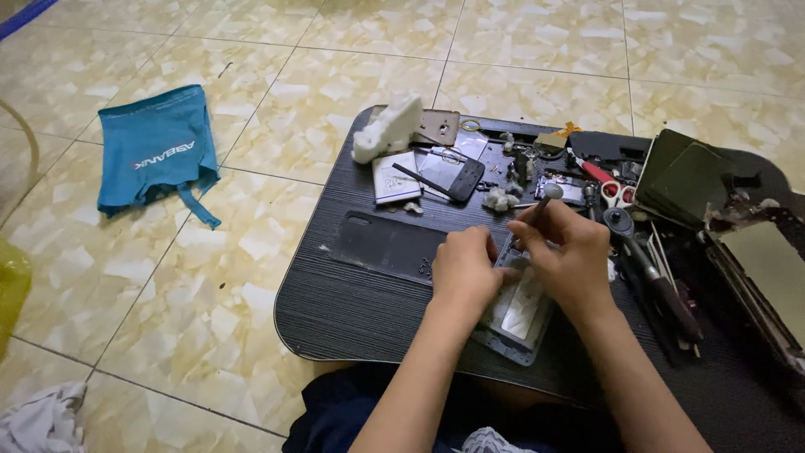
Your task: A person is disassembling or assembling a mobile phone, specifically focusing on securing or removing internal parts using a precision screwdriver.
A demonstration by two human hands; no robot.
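Low bench [352, 310] of dark, fine-grained laminate with rounded corners, set on a glossy floor [251, 168] of cream marbled tiles. Near the front edge of the bench lies an opened phone body [518, 315], a flat rectangular frame with a pale metallic interior. The left hand [464, 273] rests on the left edge of the phone body, fingers curled and pressing it down, grip clenched against the frame. The right hand [570, 252] lies over the top right of the phone body, its grip closed pencil-fashion on a slim dark screwdriver [537, 208] whose shaft slants up and away from the fingers; the tip is hidden. Just left of the phone body lies a matte black back cover [381, 243], thin and flat. Behind the phone body, toward the far edge of the bench: a white moulded plastic tool [387, 127], a flat white battery [396, 178] and a glossy dark glass panel [451, 172]. Right of the phone body lie red-handled scissors [608, 184] and a stack of dull olive sheets [683, 176]. On the floor, well left of the bench, lies a crumpled teal fabric bag [155, 147].
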